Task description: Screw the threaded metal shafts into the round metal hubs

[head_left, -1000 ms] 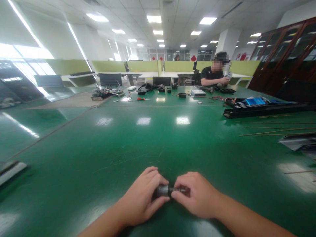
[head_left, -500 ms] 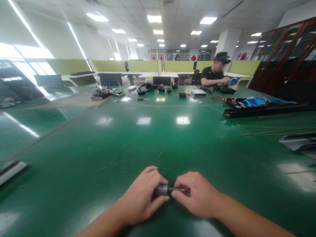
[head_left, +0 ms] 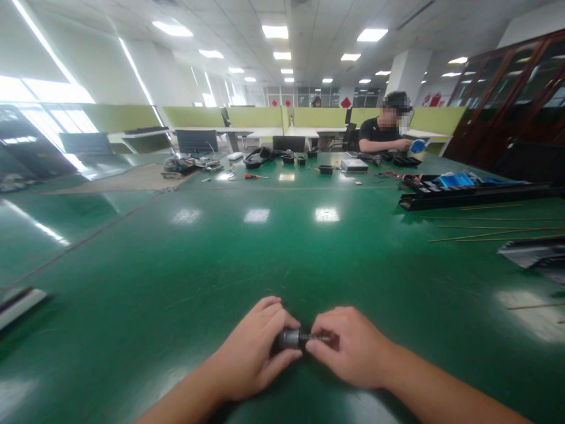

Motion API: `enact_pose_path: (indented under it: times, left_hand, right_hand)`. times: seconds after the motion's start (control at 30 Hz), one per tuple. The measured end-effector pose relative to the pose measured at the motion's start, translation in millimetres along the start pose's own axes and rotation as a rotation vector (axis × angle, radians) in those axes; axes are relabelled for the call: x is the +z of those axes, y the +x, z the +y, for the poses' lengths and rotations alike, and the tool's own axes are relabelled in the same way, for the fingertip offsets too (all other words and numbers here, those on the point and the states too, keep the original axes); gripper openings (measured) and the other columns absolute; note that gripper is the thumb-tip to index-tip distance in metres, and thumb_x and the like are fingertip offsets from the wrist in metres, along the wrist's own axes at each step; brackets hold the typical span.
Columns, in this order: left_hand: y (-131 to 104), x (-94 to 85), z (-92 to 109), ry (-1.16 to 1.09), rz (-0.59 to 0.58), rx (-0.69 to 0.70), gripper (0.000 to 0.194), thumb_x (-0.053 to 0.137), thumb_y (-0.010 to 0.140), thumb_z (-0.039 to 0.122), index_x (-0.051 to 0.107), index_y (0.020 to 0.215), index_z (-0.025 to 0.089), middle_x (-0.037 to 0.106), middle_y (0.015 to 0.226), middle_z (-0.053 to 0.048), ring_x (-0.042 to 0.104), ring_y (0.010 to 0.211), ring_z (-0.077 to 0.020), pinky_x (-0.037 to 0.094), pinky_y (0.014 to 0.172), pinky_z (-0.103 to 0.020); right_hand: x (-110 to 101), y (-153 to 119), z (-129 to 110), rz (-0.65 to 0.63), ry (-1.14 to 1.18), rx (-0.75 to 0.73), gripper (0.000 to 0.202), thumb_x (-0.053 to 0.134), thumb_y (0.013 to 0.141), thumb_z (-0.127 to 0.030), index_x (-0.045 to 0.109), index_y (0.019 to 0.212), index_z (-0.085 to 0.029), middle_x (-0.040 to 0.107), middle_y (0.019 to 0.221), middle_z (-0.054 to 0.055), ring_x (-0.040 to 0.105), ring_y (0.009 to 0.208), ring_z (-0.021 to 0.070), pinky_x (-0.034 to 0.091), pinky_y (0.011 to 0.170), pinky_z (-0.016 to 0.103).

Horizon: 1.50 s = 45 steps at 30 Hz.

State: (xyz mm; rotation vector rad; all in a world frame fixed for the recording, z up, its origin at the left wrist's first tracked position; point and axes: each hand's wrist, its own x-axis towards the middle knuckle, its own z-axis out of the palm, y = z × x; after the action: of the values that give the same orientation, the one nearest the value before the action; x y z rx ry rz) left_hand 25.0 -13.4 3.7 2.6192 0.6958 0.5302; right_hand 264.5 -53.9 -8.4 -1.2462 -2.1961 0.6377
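Observation:
Low in the middle of the view, my left hand (head_left: 260, 347) is closed around a small grey metal cylinder (head_left: 290, 338). Its thumb lies on the near side and its fingers on the far side. From the cylinder's right end a thin, dark, ridged rod (head_left: 316, 338) sticks out sideways. My right hand (head_left: 346, 347) pinches that rod between thumb and fingers, and the rod's far end is partly hidden there. Both hands are just above or on the green table (head_left: 282, 259); which one I cannot tell.
A red screwdriver (head_left: 253, 176), small black trays (head_left: 325, 169) and a silver box (head_left: 354, 166) lie farther back. Thin rods (head_left: 498, 228) and a long black channel (head_left: 441, 201) are on the right. A person (head_left: 384, 132) sits across, holding something blue.
The hands, cylinder and rod look nearly the same as before. My view has shifted very slightly. Across the table, the seated person's arm has moved a little.

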Motion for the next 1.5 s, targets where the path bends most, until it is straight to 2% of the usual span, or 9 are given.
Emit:
enact_pose_path:
  times: [1.5]
  left_hand:
    - [0.7, -1.5, -0.4, -0.024, -0.005, -0.017, 0.020, 0.058, 0.094, 0.028, 0.051, 0.111, 0.023, 0.065, 0.098, -0.003, 0.064, 0.091, -0.0212, 0.037, 0.113, -0.056]
  right_hand:
    - [-2.7, 0.6, -0.5, -0.013, -0.041, -0.006, 0.018, 0.064, 0.092, -0.033, 0.068, 0.080, -0.021, 0.068, 0.069, -0.002, 0.059, 0.065, 0.0149, 0.036, 0.064, 0.027]
